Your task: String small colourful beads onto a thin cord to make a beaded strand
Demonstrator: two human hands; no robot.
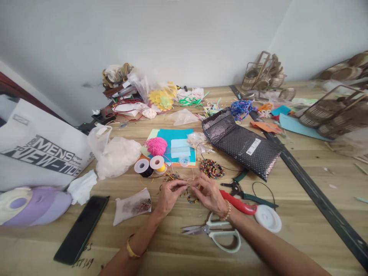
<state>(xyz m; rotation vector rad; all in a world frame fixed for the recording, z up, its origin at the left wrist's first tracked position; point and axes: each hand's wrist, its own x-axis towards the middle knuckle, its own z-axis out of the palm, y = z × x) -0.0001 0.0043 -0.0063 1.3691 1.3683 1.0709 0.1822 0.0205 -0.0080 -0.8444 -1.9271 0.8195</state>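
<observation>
My left hand (170,196) and my right hand (209,193) meet above the middle of the table, fingertips pinched close together on a thin pale cord (192,172). A small string of colourful beads (192,199) shows just under the fingers. Behind my left hand lie more loose-looking beads (171,176). A coiled strand of multicoloured beads (212,169) rests beyond my right hand. Two thread spools, one black (144,168) and one yellow (158,165), stand by a pink yarn ball (156,146). White-handled scissors (224,234) lie below my right hand.
A phone (82,230) and a bead pouch (132,206) lie at left, near a white bag (43,145). To the right are green-handled pliers (244,193), a red-handled tool (240,203), a white disc (268,218) and a black bubble mailer (244,145). Craft clutter lines the wall.
</observation>
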